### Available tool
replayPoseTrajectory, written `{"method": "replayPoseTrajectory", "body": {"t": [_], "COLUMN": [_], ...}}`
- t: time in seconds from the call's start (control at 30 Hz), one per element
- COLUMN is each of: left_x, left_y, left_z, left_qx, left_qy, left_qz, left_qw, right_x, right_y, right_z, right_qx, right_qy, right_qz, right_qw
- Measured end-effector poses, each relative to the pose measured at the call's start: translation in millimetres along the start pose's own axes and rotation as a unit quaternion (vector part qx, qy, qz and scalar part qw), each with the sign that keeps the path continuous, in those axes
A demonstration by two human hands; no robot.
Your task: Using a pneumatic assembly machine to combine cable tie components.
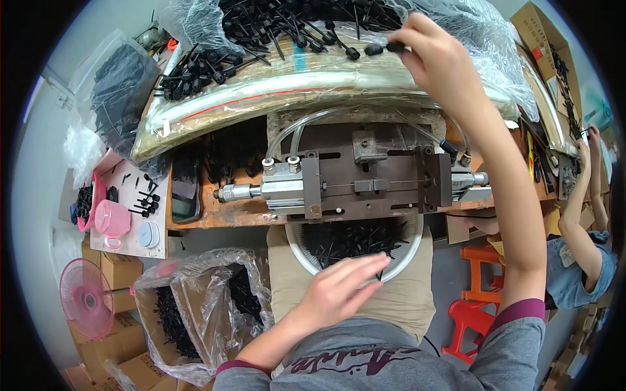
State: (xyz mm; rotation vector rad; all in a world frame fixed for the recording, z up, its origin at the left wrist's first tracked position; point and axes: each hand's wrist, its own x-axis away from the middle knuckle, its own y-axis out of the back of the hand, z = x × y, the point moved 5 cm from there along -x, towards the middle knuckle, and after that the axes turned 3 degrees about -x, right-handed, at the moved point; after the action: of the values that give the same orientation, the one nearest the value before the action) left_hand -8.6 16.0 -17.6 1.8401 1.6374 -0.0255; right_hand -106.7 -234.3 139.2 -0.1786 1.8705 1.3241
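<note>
My right hand is raised over the heap at the far side, with thumb and fingers closed on a small black plastic part. Another black part lies just left of its fingertips. My left hand is low over the near rim of a white basket on my lap. A small black plastic part shows between its thumb and fingers; most of it is hidden. Many similar stemmed black parts fill the basket. Between my hands sits a metal clamping fixture with a cylinder at each side.
Black stemmed parts are heaped on plastic sheeting behind the fixture. A phone lies left of it. A pink fan and a plastic-lined carton stand at lower left, red stools at right. Another person's arm is at far right.
</note>
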Motion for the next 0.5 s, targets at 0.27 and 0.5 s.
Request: {"method": "replayPoseTrajectory", "body": {"t": [0.27, 0.5], "left_x": [-47, -55], "left_y": [48, 41], "left_z": [-12, -31], "left_qx": [0.205, -0.049], "left_qy": [0.105, -0.034], "left_qz": [-0.185, -0.141], "left_qw": [0.955, 0.988], "right_x": [87, 121], "right_y": [37, 38], "right_z": [114, 111], "right_qx": [-0.056, -0.094], "right_qy": [0.166, 0.087], "right_qz": [-0.072, -0.094], "right_qw": [0.982, 0.987]}}
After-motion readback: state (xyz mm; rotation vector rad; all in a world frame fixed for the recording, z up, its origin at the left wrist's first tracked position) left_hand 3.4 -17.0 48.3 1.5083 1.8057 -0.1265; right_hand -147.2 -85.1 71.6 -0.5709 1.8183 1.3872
